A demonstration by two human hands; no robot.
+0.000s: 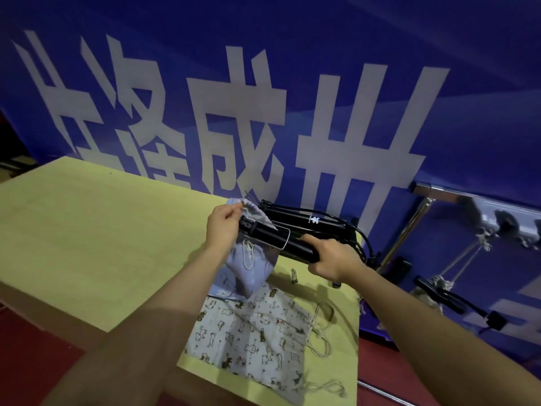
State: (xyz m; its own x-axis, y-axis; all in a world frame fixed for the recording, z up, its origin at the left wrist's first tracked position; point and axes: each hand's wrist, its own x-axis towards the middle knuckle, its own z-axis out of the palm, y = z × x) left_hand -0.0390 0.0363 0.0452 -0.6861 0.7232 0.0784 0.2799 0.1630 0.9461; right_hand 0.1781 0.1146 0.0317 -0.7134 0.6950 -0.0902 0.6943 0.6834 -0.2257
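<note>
Banner [439, 142], blue fabric w/ large white characters: backdrop behind table. Tabletop [87, 230], pale yellow-green, flat: under all items. Drawstring bag [248, 332], white cloth w/ cat print: flat at near R corner of tabletop, cords loose. Pouch [248, 268], pale blue cloth w/ drawstring: lifted, hanging, mouth up. Second black folded item [310, 221] w/ white logo: on tabletop, just behind. Black cylinder [281, 241], long, matte: held approx. level, L end at pouch mouth, partly inside rim. R hand [333, 262]: wrapped round cylinder's R end. L hand [222, 230]: pinching pouch rim.
</note>
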